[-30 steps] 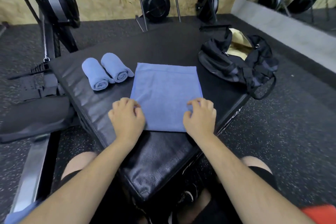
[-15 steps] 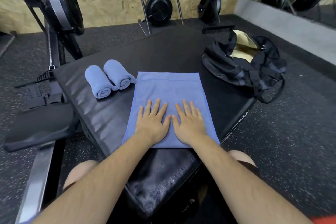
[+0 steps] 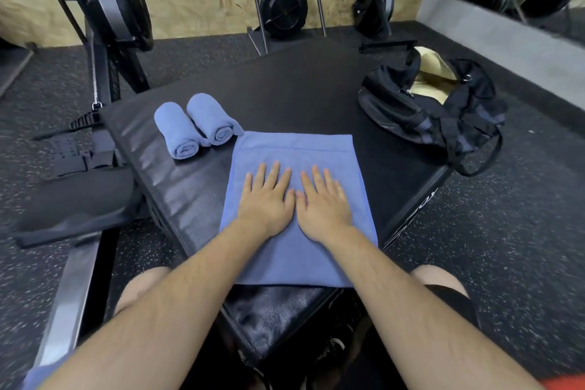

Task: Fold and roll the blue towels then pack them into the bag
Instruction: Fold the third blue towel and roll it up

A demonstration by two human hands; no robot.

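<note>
A folded blue towel (image 3: pixel 294 152) lies flat on the black padded box (image 3: pixel 300 95), its near edge close to the box's front corner. My left hand (image 3: pixel 267 196) and my right hand (image 3: pixel 323 199) press flat on its middle, side by side, fingers straight and thumbs almost touching. Two rolled blue towels (image 3: pixel 193 125) lie next to each other on the box, just left of the flat towel's far corner. A black duffel bag (image 3: pixel 433 111) sits at the box's right corner, unzipped, with a tan lining showing inside.
Rowing machines (image 3: pixel 107 9) stand along the plywood wall behind and to the left, one rail running past the box's left side. Speckled rubber floor surrounds the box. My knees show below the box's near corner.
A second ago both hands gripped the towel's near corners with curled fingers. They have since flattened onto the towel's middle and slid slightly forward, and the towel now lies nearer to me.
</note>
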